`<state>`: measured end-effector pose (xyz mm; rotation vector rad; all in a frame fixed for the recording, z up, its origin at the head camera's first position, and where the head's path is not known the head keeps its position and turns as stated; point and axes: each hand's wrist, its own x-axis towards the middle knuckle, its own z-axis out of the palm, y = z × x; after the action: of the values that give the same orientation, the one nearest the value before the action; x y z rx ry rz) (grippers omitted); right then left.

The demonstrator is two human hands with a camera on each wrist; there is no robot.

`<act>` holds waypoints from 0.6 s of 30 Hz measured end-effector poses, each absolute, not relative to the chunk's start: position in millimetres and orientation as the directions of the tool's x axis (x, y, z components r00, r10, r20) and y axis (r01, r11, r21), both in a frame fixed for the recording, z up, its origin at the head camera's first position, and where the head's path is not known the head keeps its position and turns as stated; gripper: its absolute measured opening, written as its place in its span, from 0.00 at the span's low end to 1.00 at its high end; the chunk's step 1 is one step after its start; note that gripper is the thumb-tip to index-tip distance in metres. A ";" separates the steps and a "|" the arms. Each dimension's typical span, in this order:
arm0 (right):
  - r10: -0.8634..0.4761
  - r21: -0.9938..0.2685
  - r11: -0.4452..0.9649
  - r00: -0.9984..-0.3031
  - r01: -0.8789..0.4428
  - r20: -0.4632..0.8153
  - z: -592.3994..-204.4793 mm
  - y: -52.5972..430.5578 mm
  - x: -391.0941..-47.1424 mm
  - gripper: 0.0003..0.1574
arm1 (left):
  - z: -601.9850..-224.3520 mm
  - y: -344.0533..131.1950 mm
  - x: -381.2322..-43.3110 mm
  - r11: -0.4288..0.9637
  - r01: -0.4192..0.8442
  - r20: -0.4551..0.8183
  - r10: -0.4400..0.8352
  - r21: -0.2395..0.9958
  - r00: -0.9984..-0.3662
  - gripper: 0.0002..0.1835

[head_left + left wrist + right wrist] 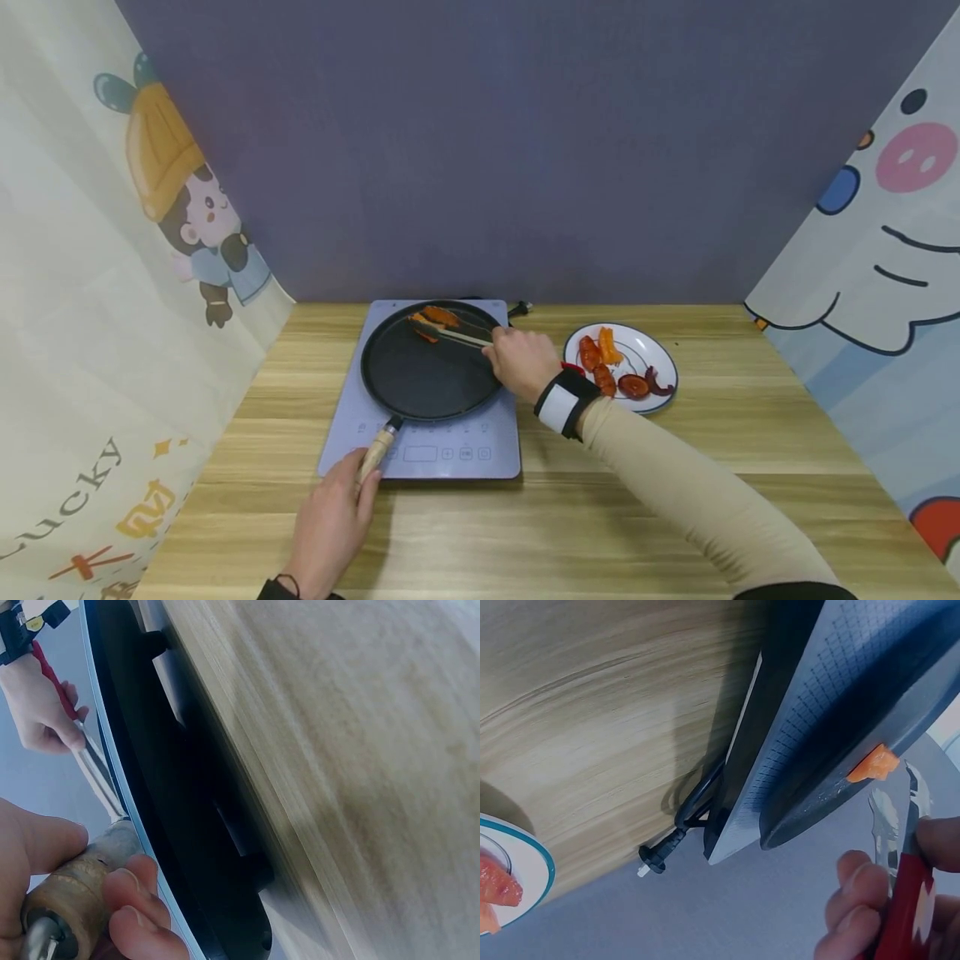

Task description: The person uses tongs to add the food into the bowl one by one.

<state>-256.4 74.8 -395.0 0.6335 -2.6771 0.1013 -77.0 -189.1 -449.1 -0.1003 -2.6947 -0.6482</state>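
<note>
My left hand [333, 517] grips the wooden handle [377, 450] of a flat black frying pan [435, 379]. In my right hand [525, 362] is a pair of metal tongs [465, 337] with red handles [904, 915], reaching over the pan from its right side. The tong tips are at a few orange food pieces [441, 317] near the pan's far edge. From the right wrist, the tips stand apart beside an orange piece [874, 763]. Fingers and thumb wrap the handle [75, 892] in the left wrist view.
Under the pan lies a pale induction cooker [345, 433] on the wooden table [600, 517]. Right of it stands a white plate [645, 346] with several glossy red and orange food pieces. A black plug [654, 855] and cord lie behind the cooker. A grey-blue panel [480, 150] rises behind.
</note>
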 end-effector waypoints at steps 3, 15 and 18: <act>-0.414 0.007 0.895 -0.826 -0.445 0.382 -393.9 76.7 -255.7 0.19 | -449.3 -189.0 -77.0 0.892 0.155 0.371 -0.015 0.425 -0.929 0.18; -0.386 -0.016 0.906 -0.839 -0.424 0.382 -391.4 93.4 -251.2 0.20 | -448.1 -188.4 -77.3 0.893 0.145 0.354 -0.017 0.426 -0.935 0.18; -0.372 -0.021 0.911 -0.844 -0.411 0.385 -391.7 99.0 -250.4 0.20 | -448.4 -188.4 -76.9 0.891 0.152 0.361 -0.014 0.427 -0.933 0.18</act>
<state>-250.4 99.0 -391.7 0.5745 -2.6955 0.1445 -76.9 -188.4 -448.4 -0.1023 -2.7004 -0.6508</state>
